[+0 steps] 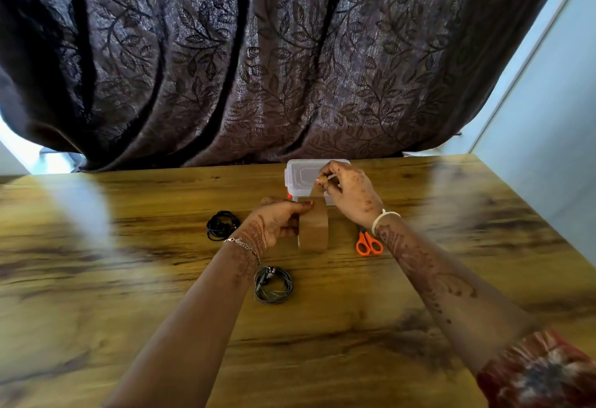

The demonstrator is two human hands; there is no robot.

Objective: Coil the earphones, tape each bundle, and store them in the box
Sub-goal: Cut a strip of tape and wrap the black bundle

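Tension matters: left hand (277, 219) grips the brown tape roll (313, 230) upright, right hand (348, 191) pinches its free end (317, 191); draw a short, straight strip before reaching for the orange scissors (369, 243).

scissors (369, 244) right; coil (273, 284) near

Wooden table (129, 294): glossy brown grain with dark streaks, filling the lower view. Two pale glare patches (84, 207) lie on its surface. A dark brown curtain (258, 52) with a leaf pattern and heavy vertical folds hangs behind the far edge. Pale blue-grey wall (548, 123) at right. A bright strip of light (22, 149) shows beneath the curtain's left hem.
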